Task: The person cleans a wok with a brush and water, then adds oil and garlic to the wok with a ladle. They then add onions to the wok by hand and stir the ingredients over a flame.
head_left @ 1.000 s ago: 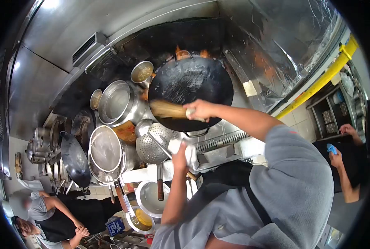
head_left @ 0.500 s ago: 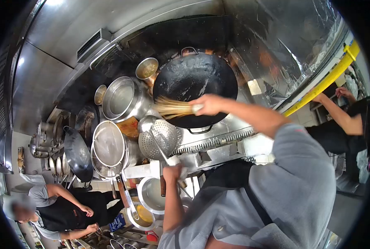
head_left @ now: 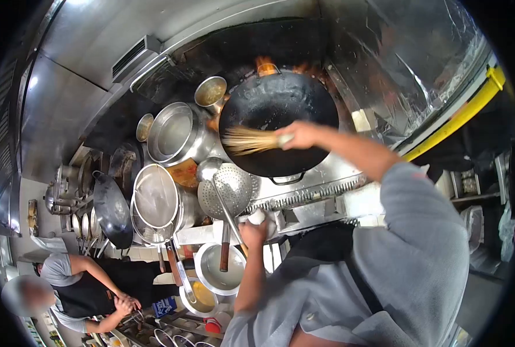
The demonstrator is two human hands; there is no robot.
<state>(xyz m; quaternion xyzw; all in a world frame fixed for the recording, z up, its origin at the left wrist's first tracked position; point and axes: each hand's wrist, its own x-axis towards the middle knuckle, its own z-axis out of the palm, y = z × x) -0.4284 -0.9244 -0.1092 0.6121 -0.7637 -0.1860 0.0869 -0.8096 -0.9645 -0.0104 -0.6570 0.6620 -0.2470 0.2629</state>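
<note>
My right hand (head_left: pixel 302 135) is wrapped round the bound end of a bamboo brush (head_left: pixel 250 140), whose bristles lie over the left side of a large black wok (head_left: pixel 286 107). Flames show behind the wok's far handle. My left hand (head_left: pixel 254 230) is closed near the counter edge around a small white object (head_left: pixel 257 217). Beside that hand are the handles of a ladle (head_left: pixel 210 169) and a perforated strainer (head_left: pixel 227 191).
Metal pots (head_left: pixel 173 132) and a mesh sieve (head_left: pixel 156 195) stand left of the wok. A second wok (head_left: pixel 111 209) is farther left. A co-worker (head_left: pixel 89 289) stands at lower left. A yellow pipe (head_left: pixel 460 118) runs at right.
My right hand and the brush have moved farther over the wok. My left hand has shifted slightly right. The co-worker's hands have come together, and the person at right has left view.
</note>
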